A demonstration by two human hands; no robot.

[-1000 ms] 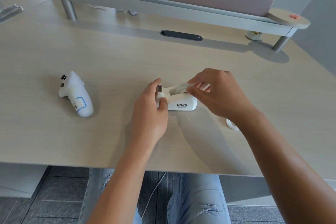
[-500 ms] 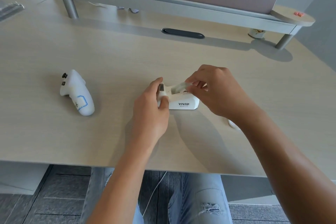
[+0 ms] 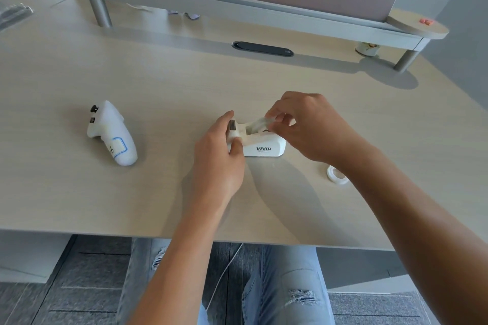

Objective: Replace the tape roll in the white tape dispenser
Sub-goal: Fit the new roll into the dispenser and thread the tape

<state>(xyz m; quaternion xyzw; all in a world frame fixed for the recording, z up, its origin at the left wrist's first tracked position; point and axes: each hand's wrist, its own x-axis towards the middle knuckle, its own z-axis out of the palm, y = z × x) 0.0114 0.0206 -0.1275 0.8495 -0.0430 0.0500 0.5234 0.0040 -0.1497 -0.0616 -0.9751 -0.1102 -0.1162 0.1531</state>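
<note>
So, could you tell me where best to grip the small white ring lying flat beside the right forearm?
Pinch the small white ring across its rim from above; it lies flat on the pale wooden desk, hole upward, and the right forearm crowds its near side.

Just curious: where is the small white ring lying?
The ring lies flat on the desk, lower right of the dispenser, beside the right forearm.

White controller (image 3: 112, 133) lying on desk (image 3: 79, 192); small cup (image 3: 367, 49) under shelf (image 3: 417, 26).

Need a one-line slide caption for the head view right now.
Left hand steadies the white tape dispenser while right hand seats a tape roll.
</note>
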